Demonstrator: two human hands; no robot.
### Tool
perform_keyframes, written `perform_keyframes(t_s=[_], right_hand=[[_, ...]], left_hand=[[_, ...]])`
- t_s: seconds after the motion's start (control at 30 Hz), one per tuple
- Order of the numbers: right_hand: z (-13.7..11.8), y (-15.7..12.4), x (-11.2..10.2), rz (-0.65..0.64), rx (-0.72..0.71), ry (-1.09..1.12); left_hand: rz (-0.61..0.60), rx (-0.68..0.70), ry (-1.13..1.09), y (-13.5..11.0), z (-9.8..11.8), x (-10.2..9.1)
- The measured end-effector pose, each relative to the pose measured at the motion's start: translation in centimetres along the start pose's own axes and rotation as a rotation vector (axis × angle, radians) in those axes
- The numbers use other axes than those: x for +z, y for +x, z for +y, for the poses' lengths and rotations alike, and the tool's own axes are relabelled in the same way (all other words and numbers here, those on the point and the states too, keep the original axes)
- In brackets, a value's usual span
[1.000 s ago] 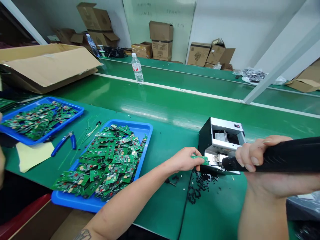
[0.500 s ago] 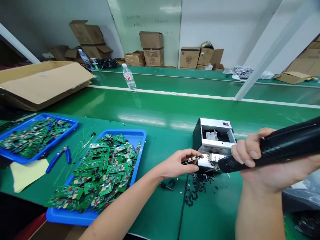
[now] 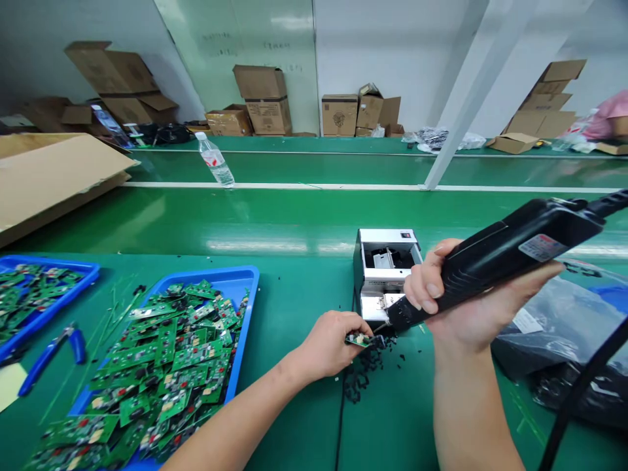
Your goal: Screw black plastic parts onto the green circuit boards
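So, a green worktop [image 3: 299,294] runs across the view, with a black plastic bag [image 3: 554,343] lying at its right edge. Two blue trays sit toward its left edge, the nearer one [image 3: 248,281] heaped with green circuit boards [image 3: 161,366] and the other [image 3: 49,265] partly cut off by the left side of the view. Blue-handled pliers [image 3: 53,356] lie between them, near the front edge. Past the middle stands a small metal machine [image 3: 385,275], open at the top. The right hand [image 3: 461,301] wraps closed around a black power tool [image 3: 505,265], its tip just beside the machine's front. The left hand [image 3: 328,347] pinches a small circuit board [image 3: 360,339] between its fingers, just beyond that tip, above a scatter of black plastic bits [image 3: 366,369].
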State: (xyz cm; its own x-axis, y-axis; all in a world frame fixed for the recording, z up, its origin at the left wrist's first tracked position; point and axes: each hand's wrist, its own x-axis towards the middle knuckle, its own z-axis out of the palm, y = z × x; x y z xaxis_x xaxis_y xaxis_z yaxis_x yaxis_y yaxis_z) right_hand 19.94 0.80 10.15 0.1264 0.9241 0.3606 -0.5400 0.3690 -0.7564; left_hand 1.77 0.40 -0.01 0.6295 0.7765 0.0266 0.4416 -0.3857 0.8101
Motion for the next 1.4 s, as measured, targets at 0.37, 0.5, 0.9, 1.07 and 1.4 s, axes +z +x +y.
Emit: perform_keyframes(t_s=[0.37,0.5,0.9,1.07,1.4], right_hand=[[0.2,-0.1,-1.6,-0.106,-0.103,-0.208],[1.1,-0.2,-1.7,-0.156,-0.025,-0.192],[1.5,-0.7,-2.5,-0.212,0.080,-0.200],[0.5,-1.0,-2.3,-0.218,0.064,-0.249],[-0.5,-1.5,-1.4,-0.238,-0.083,-0.330]], left_hand=[[-0.377,-0.301,-0.371,-0.6,1.5,-2.7],[-0.349,-0.453,-0.699,-0.5,1.4,-3.9],[0.040,-0.365,-0.625,1.1,0.0,-2.2],[0.057,-0.347,-0.651,1.2,0.2,-1.8],[0.105,-0.320,-0.526,1.5,-0.8,-1.1]])
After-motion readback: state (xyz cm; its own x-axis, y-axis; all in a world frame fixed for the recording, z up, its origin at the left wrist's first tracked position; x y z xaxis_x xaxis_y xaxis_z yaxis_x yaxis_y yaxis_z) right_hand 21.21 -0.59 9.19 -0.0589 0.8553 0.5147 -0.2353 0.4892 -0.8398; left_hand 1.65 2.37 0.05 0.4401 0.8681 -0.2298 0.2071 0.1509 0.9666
